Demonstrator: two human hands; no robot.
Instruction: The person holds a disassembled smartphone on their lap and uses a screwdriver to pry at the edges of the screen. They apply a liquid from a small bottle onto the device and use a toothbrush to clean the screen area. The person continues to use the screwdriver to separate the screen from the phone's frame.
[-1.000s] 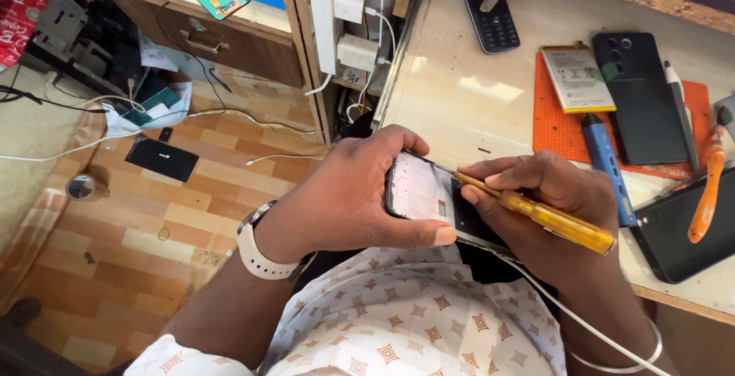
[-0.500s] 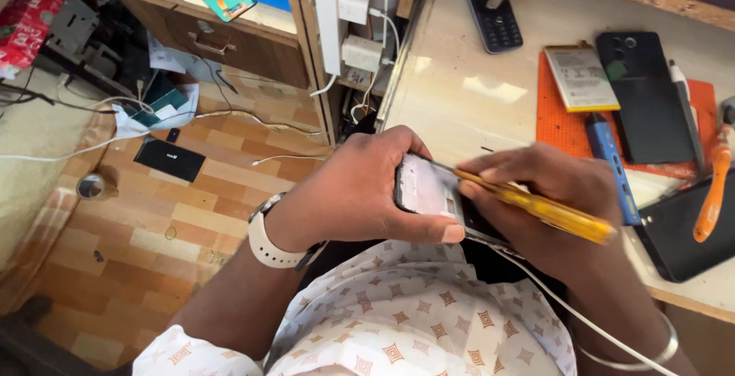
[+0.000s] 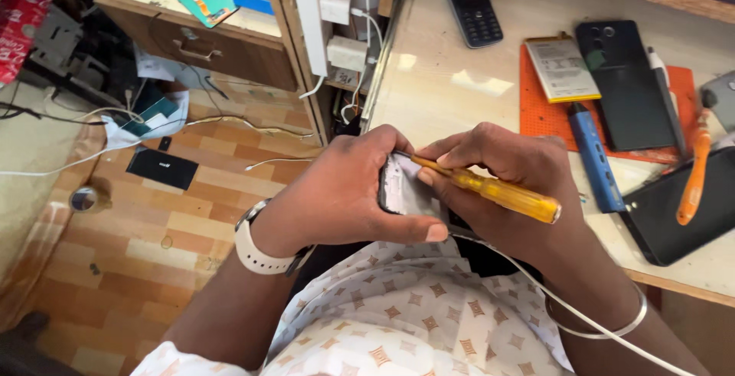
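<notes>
Left hand (image 3: 344, 192) clamps phone (image 3: 406, 192) above lap, beside workbench edge (image 3: 429, 108). Right hand (image 3: 505, 173) grips yellow screwdriver (image 3: 498, 192), tip at phone's upper edge. Step: likely working screw or seam. Next move calls for steady tip, firm hold.

Worn on the head, looking steeply down, close over lap, workbench edge (image 3: 429, 77) and floor (image 3: 153, 230)
</notes>
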